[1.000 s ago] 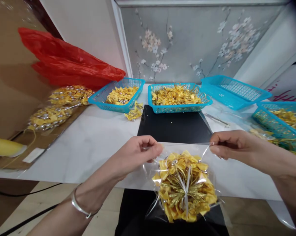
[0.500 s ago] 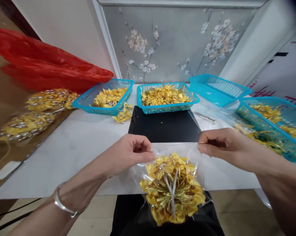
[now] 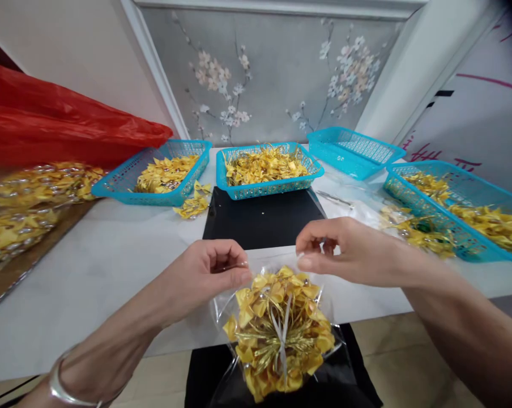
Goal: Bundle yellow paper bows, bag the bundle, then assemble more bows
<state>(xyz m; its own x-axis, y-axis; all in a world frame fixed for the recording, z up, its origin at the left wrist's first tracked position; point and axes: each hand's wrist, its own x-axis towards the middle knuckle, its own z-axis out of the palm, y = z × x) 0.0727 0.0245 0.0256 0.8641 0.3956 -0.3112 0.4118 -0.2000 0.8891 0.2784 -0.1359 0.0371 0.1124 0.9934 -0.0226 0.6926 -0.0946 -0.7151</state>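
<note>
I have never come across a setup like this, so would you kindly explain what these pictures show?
There is no machine here, only a person's bare hands. Every picture comes from one camera worn on the head, looking forward and down. The left hand and right hand hold the top edge of a clear bag with a yellow flower-like bundle inside. On the white table sit a black mat and four blue baskets, three holding similar yellow pieces.
</note>
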